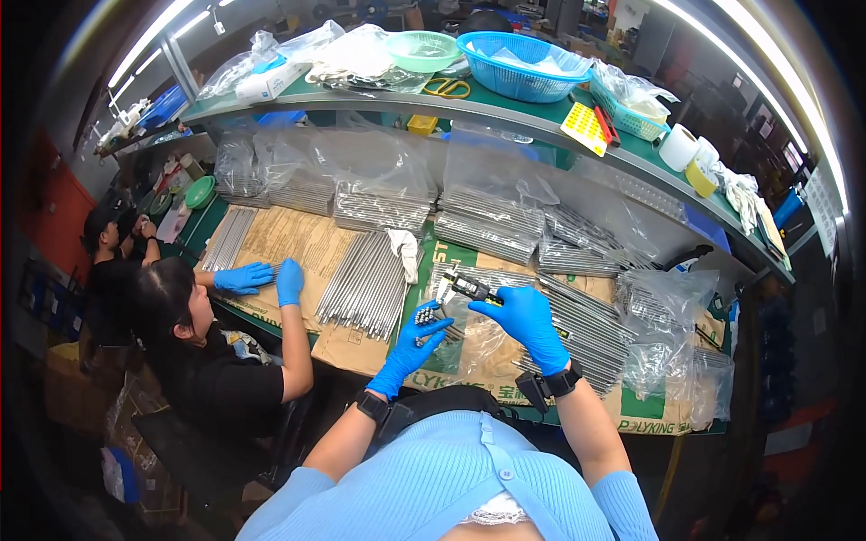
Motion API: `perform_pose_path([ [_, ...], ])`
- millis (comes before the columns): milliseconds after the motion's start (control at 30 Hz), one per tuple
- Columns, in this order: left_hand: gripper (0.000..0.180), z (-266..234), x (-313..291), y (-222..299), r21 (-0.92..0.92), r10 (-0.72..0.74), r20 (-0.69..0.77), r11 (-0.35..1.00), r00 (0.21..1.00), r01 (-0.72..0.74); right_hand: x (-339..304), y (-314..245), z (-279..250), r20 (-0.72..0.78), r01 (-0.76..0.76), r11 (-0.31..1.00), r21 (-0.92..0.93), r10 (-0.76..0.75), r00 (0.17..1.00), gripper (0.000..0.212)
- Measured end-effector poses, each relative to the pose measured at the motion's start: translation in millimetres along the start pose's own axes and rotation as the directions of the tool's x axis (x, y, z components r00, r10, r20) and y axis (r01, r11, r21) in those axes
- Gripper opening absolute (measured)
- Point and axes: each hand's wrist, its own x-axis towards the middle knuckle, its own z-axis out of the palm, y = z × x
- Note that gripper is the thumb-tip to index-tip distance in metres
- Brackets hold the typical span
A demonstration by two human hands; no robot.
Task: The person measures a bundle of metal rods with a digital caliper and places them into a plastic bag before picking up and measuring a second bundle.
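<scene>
My left hand point(410, 350), in a blue glove, is wrapped round a bundle of thin metal rods point(433, 317) whose ends face up toward me. In my right hand point(526, 323), also gloved in blue, is a digital caliper point(469, 288) with a dark body. Its jaws are close above the rod bundle; whether they touch a rod I cannot tell. Right of my hands lies a wide spread of long metal rods point(586, 329). Another row of rods point(363, 284) lies to the left on brown paper, with a white glove point(404, 255) at its upper end.
A co-worker's blue-gloved hands point(289, 281) rest on the table at my left. Plastic-wrapped rod stacks point(487, 225) line the back. Above them runs a shelf point(541, 117) with a blue basket point(523, 77), a green bowl point(422, 52) and yellow-handled scissors point(446, 87). Crumpled plastic point(672, 334) lies right.
</scene>
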Motion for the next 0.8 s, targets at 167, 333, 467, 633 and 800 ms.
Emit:
perform_pose_path([
  [167,0.032,6.7,2.6,-3.5,-0.024,-0.034,0.053,0.999,0.998,0.035,-5.5,-1.6,0.6,-0.005,0.017,1.0,-0.02,-0.017,1.0,0.056],
  [333,0.035,13.8,3.1,1.2,-0.072,-0.018,0.029,0.997,0.999,0.02,-9.0,-2.3,4.9,-0.009,-0.011,0.999,-0.032,0.011,1.0,0.054],
  [467,0.038,16.6,11.1,4.4,0.067,0.029,-0.015,0.997,0.999,-0.028,-10.2,-1.2,8.3,-0.053,-0.033,0.999,-0.005,0.033,0.998,0.054],
  [633,0.039,17.4,8.2,1.4,0.089,0.075,0.032,0.993,0.997,-0.078,-10.6,2.9,-0.4,0.008,-0.051,0.998,-0.023,0.051,0.999,0.051],
  [800,0.04,22.7,7.4,4.8,0.085,0.093,0.047,0.992,0.995,-0.096,-16.7,1.3,2.3,-0.09,-0.097,0.991,-0.09,0.088,0.992,0.051],
])
